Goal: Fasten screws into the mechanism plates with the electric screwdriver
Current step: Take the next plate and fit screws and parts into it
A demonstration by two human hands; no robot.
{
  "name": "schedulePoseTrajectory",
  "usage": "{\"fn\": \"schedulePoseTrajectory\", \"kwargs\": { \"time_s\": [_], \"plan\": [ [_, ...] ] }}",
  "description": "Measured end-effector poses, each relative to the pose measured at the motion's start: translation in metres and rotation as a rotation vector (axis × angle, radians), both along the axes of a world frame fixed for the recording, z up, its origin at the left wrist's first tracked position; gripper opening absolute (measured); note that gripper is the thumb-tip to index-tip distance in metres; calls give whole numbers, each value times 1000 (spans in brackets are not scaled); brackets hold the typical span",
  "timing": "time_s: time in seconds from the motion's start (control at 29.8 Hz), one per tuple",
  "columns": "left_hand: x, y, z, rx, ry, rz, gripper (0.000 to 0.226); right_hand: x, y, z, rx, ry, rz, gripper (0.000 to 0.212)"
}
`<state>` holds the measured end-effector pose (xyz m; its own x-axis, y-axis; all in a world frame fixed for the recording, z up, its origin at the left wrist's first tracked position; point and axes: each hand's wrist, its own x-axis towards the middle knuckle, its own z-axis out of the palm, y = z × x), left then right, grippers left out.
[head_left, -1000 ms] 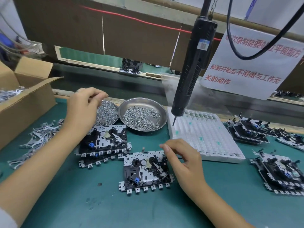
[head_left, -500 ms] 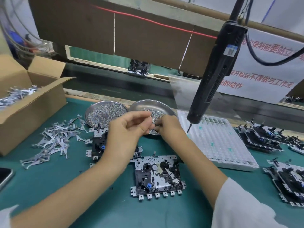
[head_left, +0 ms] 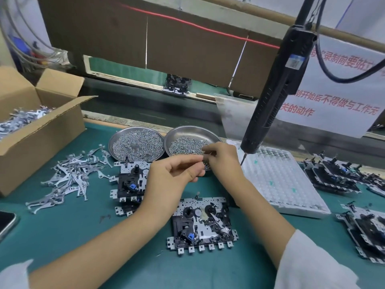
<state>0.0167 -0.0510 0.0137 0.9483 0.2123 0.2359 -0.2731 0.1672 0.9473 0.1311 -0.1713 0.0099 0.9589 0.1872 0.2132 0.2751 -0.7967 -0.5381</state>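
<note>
Head view: both hands meet above the green worktop (head_left: pixel 62 230), just in front of the right screw dish (head_left: pixel 192 135). Left hand (head_left: pixel 173 176) has fingers curled, thumb and forefinger pinched toward the right hand; right hand (head_left: pixel 224 159) has fingertips pinched too, something tiny between the two hands, too blurred to name. Can't tell which hand actually has it. Left screw dish (head_left: pixel 135 143) full of screws, touching the right dish. Mechanism plate (head_left: pixel 201 224) lies flat on the worktop below and near both wrists, not touched. Second mechanism plate (head_left: pixel 130 182) partly hidden behind the left hand. Electric screwdriver (head_left: pixel 275 88) hangs tilted, right of the right hand, tip just above the white tray (head_left: pixel 281 180), nobody holding it. Loose metal levers (head_left: pixel 70 176) far left beside the cardboard box (head_left: pixel 31 130). More plate stacks (head_left: pixel 333 174) at right
</note>
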Motion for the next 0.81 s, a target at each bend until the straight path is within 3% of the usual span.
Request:
{"fn": "schedulePoseTrajectory", "kwargs": {
  "time_s": [0.1,0.3,0.5,0.74,0.81],
  "plan": [
    [1,1,-1,-40,12,-7,17,2,-2,0,94,4,-3,20],
    [-1,-3,-2,-46,0,-33,12,1,-8,-6,60,-37,14,23],
    [-1,-4,-3,-33,19,-47,12,-4,-7,-7,234,-171,34,17],
    [-4,-6,-5,-28,8,-48,10,-2,-7,-8,298,-90,-8,20],
    [-3,-5,-6,-10,10,-54,13,-7,-8,-3,429,-54,22,17]
  ]
}}
